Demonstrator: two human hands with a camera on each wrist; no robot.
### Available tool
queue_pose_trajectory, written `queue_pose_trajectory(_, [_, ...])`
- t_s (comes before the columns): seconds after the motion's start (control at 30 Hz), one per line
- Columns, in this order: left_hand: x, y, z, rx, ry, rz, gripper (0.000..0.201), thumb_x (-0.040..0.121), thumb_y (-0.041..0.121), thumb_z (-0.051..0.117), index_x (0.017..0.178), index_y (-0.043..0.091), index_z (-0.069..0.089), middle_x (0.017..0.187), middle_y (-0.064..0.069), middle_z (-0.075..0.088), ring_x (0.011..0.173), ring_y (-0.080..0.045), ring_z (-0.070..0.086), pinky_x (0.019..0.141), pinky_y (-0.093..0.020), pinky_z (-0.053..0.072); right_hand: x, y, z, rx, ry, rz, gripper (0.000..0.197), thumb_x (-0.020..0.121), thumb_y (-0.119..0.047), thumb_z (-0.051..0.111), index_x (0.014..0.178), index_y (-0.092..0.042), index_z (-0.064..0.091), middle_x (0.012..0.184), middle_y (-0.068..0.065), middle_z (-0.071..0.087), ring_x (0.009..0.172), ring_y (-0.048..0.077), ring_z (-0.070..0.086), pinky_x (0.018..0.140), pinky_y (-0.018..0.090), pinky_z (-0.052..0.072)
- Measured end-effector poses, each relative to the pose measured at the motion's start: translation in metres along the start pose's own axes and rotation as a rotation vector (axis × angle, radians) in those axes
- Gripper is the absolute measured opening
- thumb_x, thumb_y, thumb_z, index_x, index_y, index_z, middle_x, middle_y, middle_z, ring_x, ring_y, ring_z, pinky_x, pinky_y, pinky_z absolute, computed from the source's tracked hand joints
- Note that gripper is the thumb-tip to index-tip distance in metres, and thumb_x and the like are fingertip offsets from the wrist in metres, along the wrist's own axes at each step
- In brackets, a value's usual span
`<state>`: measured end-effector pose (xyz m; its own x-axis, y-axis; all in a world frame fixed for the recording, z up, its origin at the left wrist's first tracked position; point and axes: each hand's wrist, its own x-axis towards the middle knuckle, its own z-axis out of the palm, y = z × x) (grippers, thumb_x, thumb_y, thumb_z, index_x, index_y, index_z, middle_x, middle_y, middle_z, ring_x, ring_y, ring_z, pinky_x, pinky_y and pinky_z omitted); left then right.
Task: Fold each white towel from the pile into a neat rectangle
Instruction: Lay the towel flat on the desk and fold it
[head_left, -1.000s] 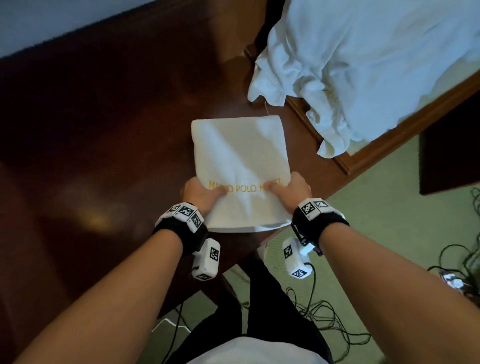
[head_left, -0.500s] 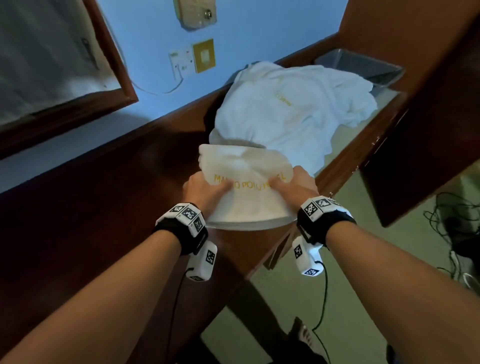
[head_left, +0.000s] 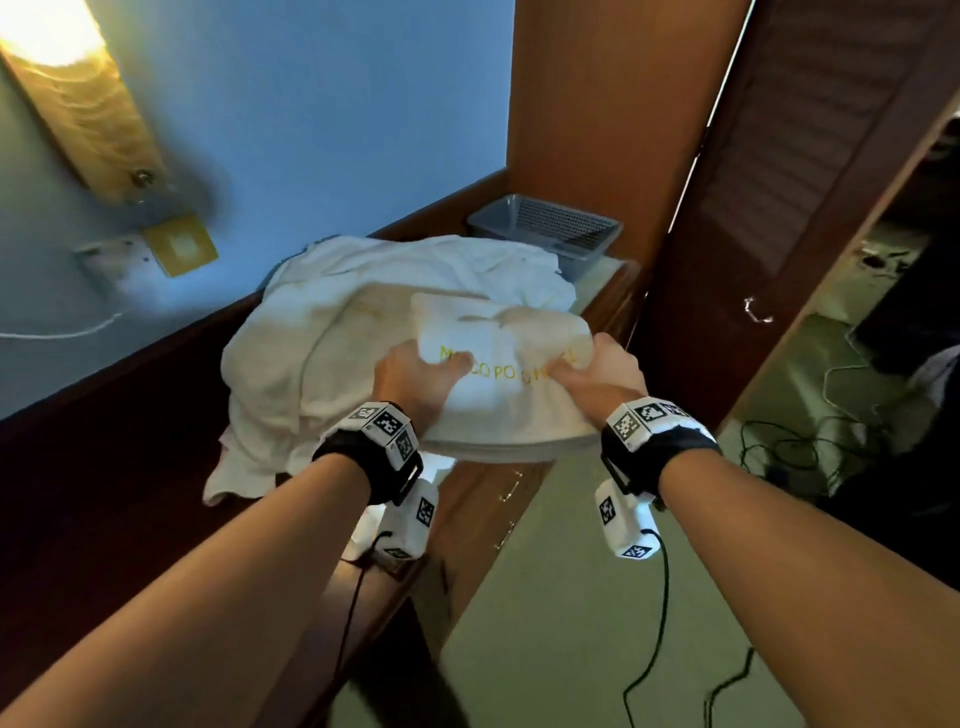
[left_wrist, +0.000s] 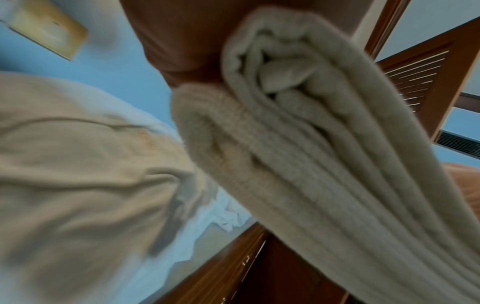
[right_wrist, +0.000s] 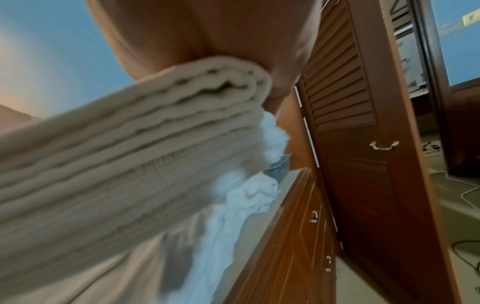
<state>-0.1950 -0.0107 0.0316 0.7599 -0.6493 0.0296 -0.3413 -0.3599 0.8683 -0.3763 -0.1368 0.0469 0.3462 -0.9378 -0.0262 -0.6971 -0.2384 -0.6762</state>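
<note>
Ahead, towel pile (head_left: 332, 332), grey basket (head_left: 545, 228) beyond

A glaring wall lamp (head_left: 49, 31) lights a dim room; wrist views are motion-blurred.

Folded towel (head_left: 511, 410) before pile (head_left: 332, 332) on counter (head_left: 483, 499); basket (head_left: 545, 228) behind pile.

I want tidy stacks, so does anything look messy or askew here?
The folded towel, gripped by the left hand and right hand, buckles in the middle. The pile of unfolded towels spills over the counter edge.
</note>
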Motion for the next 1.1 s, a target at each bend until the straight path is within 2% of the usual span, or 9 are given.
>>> queue_pose_trajectory(0.07, [0.013, 0.02, 0.03, -0.035, -0.016, 0.017, 0.054, 0.066, 0.061, 0.071, 0.092, 0.015, 0.074, 0.087, 0.002, 0.073, 0.081, -0.017, 0.067, 0.07, -0.027, 0.051, 0.024, 0.015, -0.022, -0.026, 0.026, -0.002, 0.05, 0.082, -0.051, 0.065, 0.113, -0.014, 0.053, 0.108, 0.008, 0.064, 0.102, 0.033, 0.062, 0.079, 0.037, 0.05])
queue_pose_trajectory(0.13, [0.027, 0.038, 0.055, -0.075, -0.029, 0.043, 0.031, 0.078, 0.043, 0.078, 0.087, 0.013, 0.074, 0.079, 0.004, 0.072, 0.071, -0.01, 0.064, 0.063, -0.023, 0.044, 0.046, 0.027, -0.039, -0.032, 0.055, 0.002, 0.049, 0.083, -0.051, 0.065, 0.112, -0.013, 0.053, 0.108, 0.009, 0.063, 0.102, 0.034, 0.061, 0.075, 0.034, 0.045])
queue_pose_trajectory(0.2, [0.042, 0.054, 0.078, -0.077, -0.039, 0.055, 0.022, 0.081, 0.037, 0.078, 0.083, 0.015, 0.073, 0.077, 0.005, 0.07, 0.069, -0.01, 0.062, 0.064, -0.022, 0.04, 0.068, 0.039, -0.053, -0.033, 0.081, 0.023, 0.049, 0.083, -0.05, 0.066, 0.112, -0.012, 0.053, 0.107, 0.009, 0.063, 0.1, 0.034, 0.061, 0.074, 0.034, 0.045])
queue_pose_trajectory(0.33, [0.081, 0.078, 0.12, -0.095, -0.063, 0.075, 0.044, 0.068, 0.053, 0.073, 0.082, 0.012, 0.073, 0.08, 0.0, 0.074, 0.082, -0.021, 0.07, 0.075, -0.035, 0.055, 0.112, 0.058, -0.068, -0.023, 0.107, 0.062, 0.05, 0.081, -0.05, 0.067, 0.111, -0.012, 0.054, 0.107, 0.01, 0.065, 0.1, 0.035, 0.063, 0.08, 0.038, 0.051])
queue_pose_trajectory(0.4, [0.104, 0.088, 0.139, -0.093, -0.081, 0.091, 0.049, 0.065, 0.057, 0.069, 0.082, 0.011, 0.072, 0.079, -0.003, 0.073, 0.083, -0.025, 0.069, 0.079, -0.039, 0.056, 0.136, 0.065, -0.073, -0.004, 0.115, 0.085, 0.049, 0.081, -0.051, 0.067, 0.109, -0.013, 0.054, 0.107, 0.01, 0.065, 0.099, 0.034, 0.062, 0.082, 0.04, 0.052])
queue_pose_trajectory(0.53, [0.158, 0.104, 0.177, -0.065, -0.113, 0.122, 0.053, 0.065, 0.059, 0.068, 0.081, 0.009, 0.071, 0.079, -0.008, 0.072, 0.084, -0.029, 0.069, 0.078, -0.041, 0.056, 0.19, 0.074, -0.081, 0.014, 0.159, 0.123, 0.048, 0.08, -0.05, 0.069, 0.107, -0.013, 0.054, 0.106, 0.009, 0.065, 0.099, 0.034, 0.062, 0.079, 0.038, 0.05])
queue_pose_trajectory(0.67, [0.215, 0.122, 0.209, -0.056, -0.144, 0.124, 0.053, 0.06, 0.065, 0.064, 0.08, 0.017, 0.073, 0.08, 0.002, 0.074, 0.088, -0.023, 0.069, 0.083, -0.037, 0.056, 0.245, 0.076, -0.085, 0.029, 0.175, 0.158, 0.047, 0.08, -0.049, 0.069, 0.107, -0.014, 0.054, 0.106, 0.008, 0.065, 0.099, 0.032, 0.062, 0.074, 0.034, 0.044])
queue_pose_trajectory(0.93, [0.316, 0.143, 0.249, -0.103, -0.156, 0.199, 0.053, 0.068, 0.063, 0.059, 0.079, 0.012, 0.071, 0.072, -0.003, 0.071, 0.082, -0.025, 0.068, 0.076, -0.036, 0.053, 0.363, 0.06, -0.088, -0.024, 0.19, 0.138, 0.043, 0.083, -0.049, 0.066, 0.104, -0.014, 0.052, 0.105, 0.01, 0.065, 0.1, 0.034, 0.062, 0.075, 0.035, 0.046])
queue_pose_trajectory(1.1, [0.376, 0.145, 0.259, -0.017, -0.226, 0.17, 0.065, 0.069, 0.066, 0.051, 0.101, 0.012, 0.069, 0.099, -0.009, 0.071, 0.095, -0.031, 0.063, 0.084, -0.038, 0.05, 0.437, 0.046, -0.076, -0.088, 0.157, 0.071, 0.037, 0.088, -0.041, 0.06, 0.107, -0.01, 0.051, 0.105, 0.015, 0.064, 0.099, 0.038, 0.062, 0.076, 0.036, 0.048])
